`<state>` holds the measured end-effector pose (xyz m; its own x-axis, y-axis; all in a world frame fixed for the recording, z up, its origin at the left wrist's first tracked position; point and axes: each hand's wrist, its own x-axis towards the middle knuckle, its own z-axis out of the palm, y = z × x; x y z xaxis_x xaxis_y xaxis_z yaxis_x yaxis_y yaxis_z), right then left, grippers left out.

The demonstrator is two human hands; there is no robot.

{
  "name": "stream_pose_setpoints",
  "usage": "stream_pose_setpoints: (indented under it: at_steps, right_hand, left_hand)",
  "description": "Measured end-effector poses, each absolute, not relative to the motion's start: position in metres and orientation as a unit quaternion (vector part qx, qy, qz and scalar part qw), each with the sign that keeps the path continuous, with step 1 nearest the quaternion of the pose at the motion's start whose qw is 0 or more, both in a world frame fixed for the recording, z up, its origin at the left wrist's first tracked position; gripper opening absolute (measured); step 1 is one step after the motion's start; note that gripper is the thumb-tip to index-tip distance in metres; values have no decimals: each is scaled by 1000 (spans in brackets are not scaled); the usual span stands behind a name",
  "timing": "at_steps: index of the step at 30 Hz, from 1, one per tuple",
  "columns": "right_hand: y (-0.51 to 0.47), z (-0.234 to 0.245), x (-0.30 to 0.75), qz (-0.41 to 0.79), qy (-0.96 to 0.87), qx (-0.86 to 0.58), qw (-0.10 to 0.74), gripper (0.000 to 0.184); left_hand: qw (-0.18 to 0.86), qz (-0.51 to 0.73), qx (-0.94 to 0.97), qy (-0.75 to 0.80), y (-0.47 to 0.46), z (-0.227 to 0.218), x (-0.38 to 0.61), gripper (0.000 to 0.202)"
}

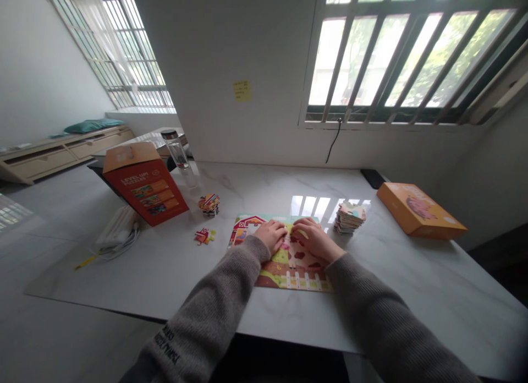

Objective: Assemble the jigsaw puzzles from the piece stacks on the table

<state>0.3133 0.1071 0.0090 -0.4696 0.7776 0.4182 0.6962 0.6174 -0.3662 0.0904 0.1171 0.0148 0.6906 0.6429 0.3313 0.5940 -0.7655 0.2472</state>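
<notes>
A farm-picture jigsaw puzzle lies flat on the table, showing a red barn, a brown-spotted cow and a white fence. My left hand rests on its upper middle, fingers stretched out over the pieces. Just beside it, my right hand bears down on the puzzle with bent fingers drawn together. Whatever lies under those fingertips is hidden. Left of the puzzle are a few loose joined-looking puzzle pieces in red and green. Behind them stands a small stack of pieces; a taller stack of puzzle pieces is to the right.
A red puzzle box stands upright at left, near a glass bottle and a white power strip with cable. At right lie an orange box and a black phone. The white table ends close before me.
</notes>
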Motion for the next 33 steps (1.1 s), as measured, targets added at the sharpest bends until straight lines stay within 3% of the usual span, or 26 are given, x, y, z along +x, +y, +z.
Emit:
stream_pose_setpoints:
  at_steps: [5, 17, 25, 31, 33]
  right_hand:
    - [106, 15, 322, 63, -845, -446, 289, 31]
    - [99, 7, 312, 47, -853, -463, 235, 19]
    - [100, 1, 313, 42, -854, -459, 239, 16]
    - [102, -1, 313, 44, -854, -464, 231, 17]
    - [102, -2, 313, 42, -855, -462, 231, 18]
  left_hand:
    - [39, 179, 924, 335, 115, 14, 91, 27]
    - [84, 227, 894, 378, 105, 16, 76, 28]
    - [-11, 280, 750, 600, 94, 24, -16, 27]
    - [-45, 203, 601, 772, 77, 10, -93, 56]
    - [-37, 192, 601, 775, 74, 6, -101, 56]
